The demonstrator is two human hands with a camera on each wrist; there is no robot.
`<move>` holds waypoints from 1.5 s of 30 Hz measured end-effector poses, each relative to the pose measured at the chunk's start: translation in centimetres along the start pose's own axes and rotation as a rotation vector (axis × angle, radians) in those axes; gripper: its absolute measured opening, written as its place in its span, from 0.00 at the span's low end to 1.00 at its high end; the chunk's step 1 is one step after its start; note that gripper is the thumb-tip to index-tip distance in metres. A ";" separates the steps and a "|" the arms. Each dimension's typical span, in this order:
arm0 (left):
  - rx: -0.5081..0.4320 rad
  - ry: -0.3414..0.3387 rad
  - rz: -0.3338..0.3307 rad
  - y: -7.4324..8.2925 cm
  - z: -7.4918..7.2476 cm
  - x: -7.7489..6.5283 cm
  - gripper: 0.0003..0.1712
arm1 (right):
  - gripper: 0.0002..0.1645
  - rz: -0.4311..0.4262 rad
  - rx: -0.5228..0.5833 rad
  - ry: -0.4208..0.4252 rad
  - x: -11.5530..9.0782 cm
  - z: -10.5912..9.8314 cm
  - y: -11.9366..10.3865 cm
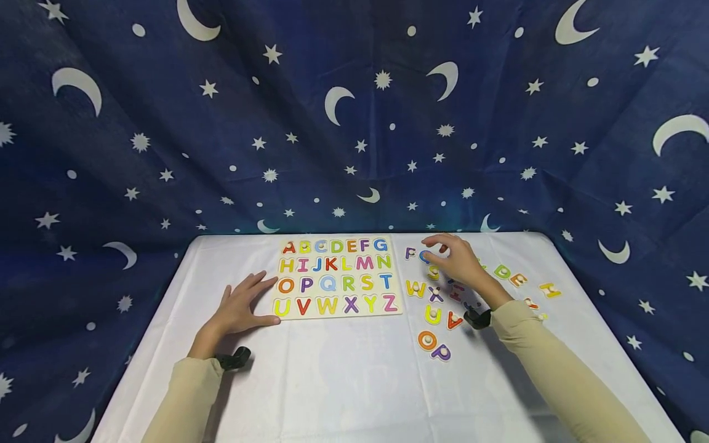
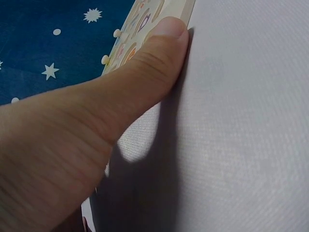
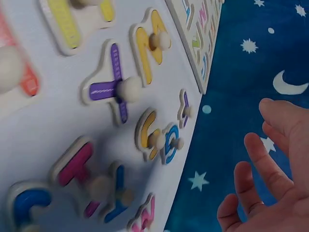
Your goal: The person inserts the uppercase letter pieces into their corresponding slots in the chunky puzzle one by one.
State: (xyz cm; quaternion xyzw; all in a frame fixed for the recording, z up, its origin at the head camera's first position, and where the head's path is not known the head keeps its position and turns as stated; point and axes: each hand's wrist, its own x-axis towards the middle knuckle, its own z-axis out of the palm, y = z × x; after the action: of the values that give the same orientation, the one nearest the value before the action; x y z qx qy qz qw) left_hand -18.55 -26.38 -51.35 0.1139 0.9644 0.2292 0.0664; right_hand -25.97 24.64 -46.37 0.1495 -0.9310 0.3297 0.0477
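A wooden alphabet puzzle board (image 1: 341,316) lies on the table, knobbed pieces in its A, B and C places. My left hand (image 1: 235,312) rests at the board's left edge, fingers spread; the thumb (image 2: 149,63) touches the near corner. Over the loose letter pieces to the board's right hovers my right hand (image 1: 456,261), its fingers loosely bent with nothing between them. Nearest to it lie a blue letter (image 3: 171,144), partly covered in the head view, a purple F (image 1: 410,253) and a yellow S (image 1: 434,272).
More knobbed letters lie around: a yellow W (image 1: 415,288), a purple X (image 1: 436,294), a yellow U (image 1: 432,315), a red A (image 1: 454,320), an orange O (image 1: 427,340), a purple P (image 1: 441,352). Farther right are a green D (image 1: 502,272) and a yellow H (image 1: 550,290). A starry curtain (image 1: 354,166) hangs behind.
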 end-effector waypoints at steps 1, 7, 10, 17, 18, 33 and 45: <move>-0.001 0.000 0.004 0.0 0.0 0.0 0.60 | 0.21 0.002 -0.001 -0.004 -0.4 -0.3 0.2; 0.004 -0.014 0.001 -0.2 0.1 0.2 0.61 | 0.21 0.018 -0.011 -0.009 -2.4 -1.4 1.1; 0.000 -0.014 0.003 -0.1 0.1 0.2 0.61 | 0.21 0.027 -0.016 0.004 -3.6 -1.8 1.8; 0.001 -0.005 0.005 0.0 0.1 0.1 0.60 | 0.21 0.060 -0.008 0.056 -6.2 -3.3 3.8; 0.002 -0.005 0.003 0.0 0.1 0.1 0.60 | 0.21 0.072 -0.013 0.062 -6.5 -3.5 4.1; 0.013 -0.004 -0.007 0.3 0.4 0.1 0.61 | 0.22 0.161 -0.002 0.142 -9.5 -6.1 7.0; 0.015 -0.004 -0.001 0.1 0.2 0.2 0.61 | 0.20 0.174 -0.024 0.237 -11.6 -7.8 8.5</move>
State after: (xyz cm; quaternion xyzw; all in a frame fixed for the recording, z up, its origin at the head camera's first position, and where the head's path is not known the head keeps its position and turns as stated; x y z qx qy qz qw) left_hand -18.68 -26.16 -51.51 0.1141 0.9661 0.2215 0.0674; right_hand -17.67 38.67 -47.50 0.0276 -0.9321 0.3369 0.1300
